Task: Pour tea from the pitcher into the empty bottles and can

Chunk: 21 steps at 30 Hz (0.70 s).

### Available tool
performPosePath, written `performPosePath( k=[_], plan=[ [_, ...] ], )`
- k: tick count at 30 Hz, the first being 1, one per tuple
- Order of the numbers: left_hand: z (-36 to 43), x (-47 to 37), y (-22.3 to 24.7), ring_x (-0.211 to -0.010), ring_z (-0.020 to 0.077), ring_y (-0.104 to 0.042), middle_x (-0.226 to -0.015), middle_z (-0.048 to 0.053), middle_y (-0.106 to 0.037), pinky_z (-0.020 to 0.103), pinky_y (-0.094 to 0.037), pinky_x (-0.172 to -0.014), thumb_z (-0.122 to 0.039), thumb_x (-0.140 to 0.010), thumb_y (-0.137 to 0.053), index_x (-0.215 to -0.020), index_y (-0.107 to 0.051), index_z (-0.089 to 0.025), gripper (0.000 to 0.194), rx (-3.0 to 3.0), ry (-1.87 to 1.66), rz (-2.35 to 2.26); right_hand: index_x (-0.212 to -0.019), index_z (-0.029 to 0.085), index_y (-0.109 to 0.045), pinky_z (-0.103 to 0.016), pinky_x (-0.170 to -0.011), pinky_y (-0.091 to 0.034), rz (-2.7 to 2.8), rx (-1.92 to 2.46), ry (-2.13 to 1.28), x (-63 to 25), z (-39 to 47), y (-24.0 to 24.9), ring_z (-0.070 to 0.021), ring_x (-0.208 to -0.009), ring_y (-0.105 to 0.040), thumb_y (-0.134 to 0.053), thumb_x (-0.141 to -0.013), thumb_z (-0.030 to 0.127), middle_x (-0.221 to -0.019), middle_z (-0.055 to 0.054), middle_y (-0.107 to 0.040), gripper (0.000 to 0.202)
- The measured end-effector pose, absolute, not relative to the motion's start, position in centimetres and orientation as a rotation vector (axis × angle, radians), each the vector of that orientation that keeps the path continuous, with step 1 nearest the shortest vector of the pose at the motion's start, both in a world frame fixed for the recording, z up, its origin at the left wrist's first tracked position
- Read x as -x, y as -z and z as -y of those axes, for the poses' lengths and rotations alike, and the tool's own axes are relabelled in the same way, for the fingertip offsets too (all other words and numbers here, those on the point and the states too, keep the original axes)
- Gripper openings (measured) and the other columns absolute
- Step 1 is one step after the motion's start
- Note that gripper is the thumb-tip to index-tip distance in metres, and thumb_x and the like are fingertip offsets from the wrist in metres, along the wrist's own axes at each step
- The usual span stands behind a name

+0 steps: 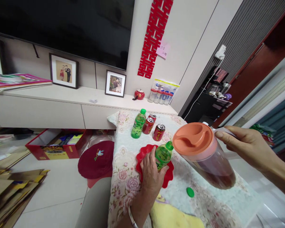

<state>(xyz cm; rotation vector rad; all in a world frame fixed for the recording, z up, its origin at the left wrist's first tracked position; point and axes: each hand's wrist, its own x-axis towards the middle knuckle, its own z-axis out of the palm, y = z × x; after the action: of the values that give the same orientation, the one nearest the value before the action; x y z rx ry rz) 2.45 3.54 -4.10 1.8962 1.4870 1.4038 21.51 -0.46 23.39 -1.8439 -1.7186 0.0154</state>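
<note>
My left hand [152,171] is wrapped round a green plastic bottle [163,155], which leans slightly to the right over a red scalloped plate [142,151]. The bottle's mouth looks uncapped, and a green cap [190,192] lies on the tablecloth. My right hand [244,144] grips the handle of a clear pitcher [211,164] with an orange lid [193,139]. Dark brownish liquid sits in the low part of the pitcher. It is tilted, its lid side towards the bottle's mouth; I see no stream between them.
A capped green bottle [138,124] and several red drink cans [159,132] stand at the table's back. A yellow cloth [175,217] lies at the near edge. Left of the table are a maroon-covered stool [96,160] and a red box [59,148]. A white cabinet [95,96] runs behind.
</note>
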Motion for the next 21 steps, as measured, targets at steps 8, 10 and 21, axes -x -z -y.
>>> performPosePath(
  k=[8,10,21],
  plan=[
    [-3.48,-2.45,4.06,-0.136,0.0392,-0.057,-0.148,0.019,-0.06,0.058,-0.045,-0.111,-0.018,-0.081,-0.082,-0.152,-0.038,-0.016,0.083,-1.883,-1.4,-1.477,-0.062,0.02,-0.066,-0.029,-0.054,-0.038,1.683,1.864,-0.105,-21.61,0.41,-23.37,-0.0173,-0.061,-0.044,-0.066,-0.069,0.086,-0.061,0.0,-0.048,0.066],
    [-3.42,-2.49,4.04,-0.137,0.0397,-0.056,-0.149,0.02,-0.06,0.059,-0.045,-0.112,-0.018,-0.082,-0.081,-0.152,-0.037,-0.016,0.082,-1.886,-1.392,-1.48,-0.061,0.021,-0.066,-0.029,-0.054,-0.038,1.683,1.862,-0.103,-21.57,0.31,-23.34,-0.0173,-0.06,-0.044,-0.066,-0.069,0.085,-0.061,0.0,-0.049,0.065],
    [-3.33,-2.37,3.99,-0.138,0.037,-0.056,-0.148,0.018,-0.06,0.056,-0.046,-0.113,-0.021,-0.084,-0.076,-0.153,-0.038,-0.018,0.078,-1.886,-1.423,-1.494,-0.059,0.021,-0.065,-0.029,-0.054,-0.037,1.68,1.836,-0.122,-21.01,0.27,-23.47,-0.0178,-0.061,-0.045,-0.069,-0.069,0.084,-0.062,0.0,-0.049,0.063]
  ],
)
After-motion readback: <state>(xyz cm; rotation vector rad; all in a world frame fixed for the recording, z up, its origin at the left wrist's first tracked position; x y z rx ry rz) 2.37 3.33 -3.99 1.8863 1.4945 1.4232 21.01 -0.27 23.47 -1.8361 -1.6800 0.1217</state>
